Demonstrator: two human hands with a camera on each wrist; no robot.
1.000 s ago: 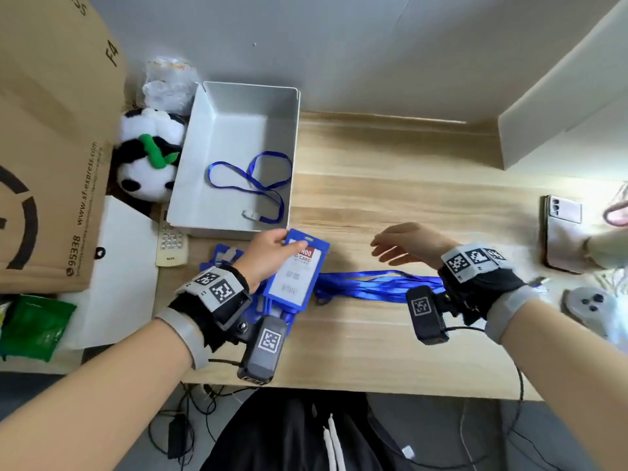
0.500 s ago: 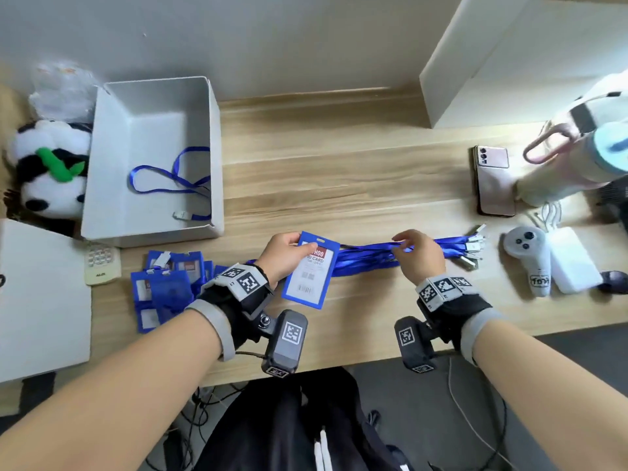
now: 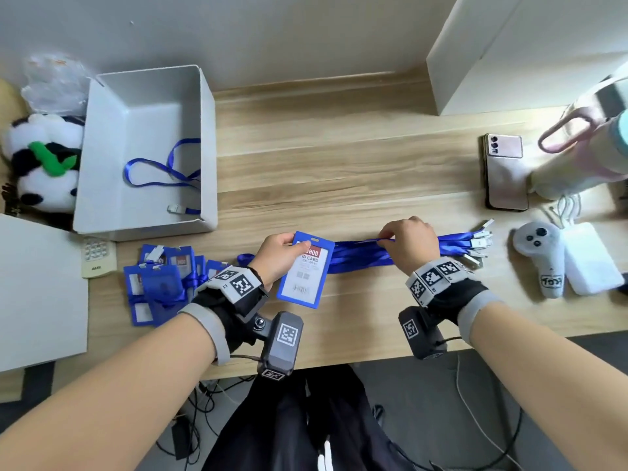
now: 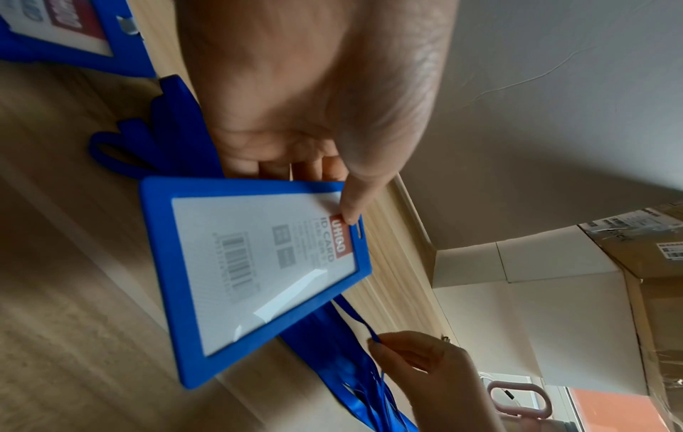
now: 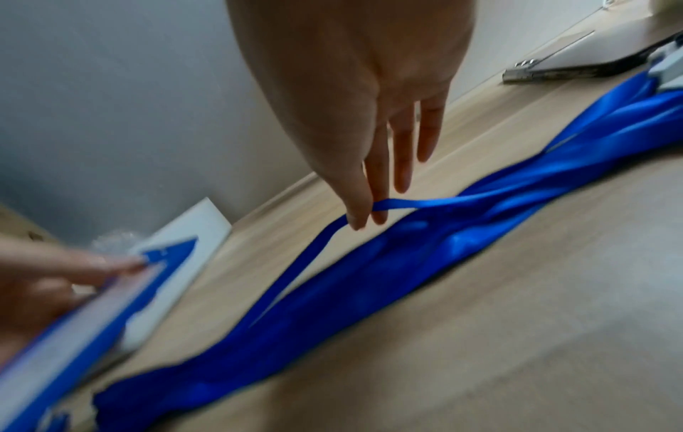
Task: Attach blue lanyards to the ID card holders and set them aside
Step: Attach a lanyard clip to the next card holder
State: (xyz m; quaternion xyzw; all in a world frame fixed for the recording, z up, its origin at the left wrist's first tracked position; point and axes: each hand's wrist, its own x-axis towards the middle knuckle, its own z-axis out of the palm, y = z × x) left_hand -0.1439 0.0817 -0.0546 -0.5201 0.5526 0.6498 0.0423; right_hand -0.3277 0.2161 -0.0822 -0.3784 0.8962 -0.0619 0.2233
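Both hands are busy over the table [image 3: 339,158]: the left hand [image 3: 277,254] pinches a blue ID card holder [image 3: 303,270] near its slotted top edge, thumb on the printed face and fingers behind, and holds it tilted clear of the wood. Just beside it, the right hand [image 3: 409,244] nips one blue strand between thumb and forefinger, the other fingers held straight, lifting it a little from the bundle of lanyards [image 3: 360,258] lying along the table. Their metal clips [image 3: 481,241] fan out at the far right end. More holders [image 3: 159,283] lie heaped by the left wrist, and one lanyard sits in the white box [image 3: 207,147].

The ribbon looks light, limp and glossy, so I judge it will slide and drag its neighbours; taking it nearer the clip should give better control. By contrast, the holder seems a stiff, light frame, best gripped by its rim, leaving the slot free.
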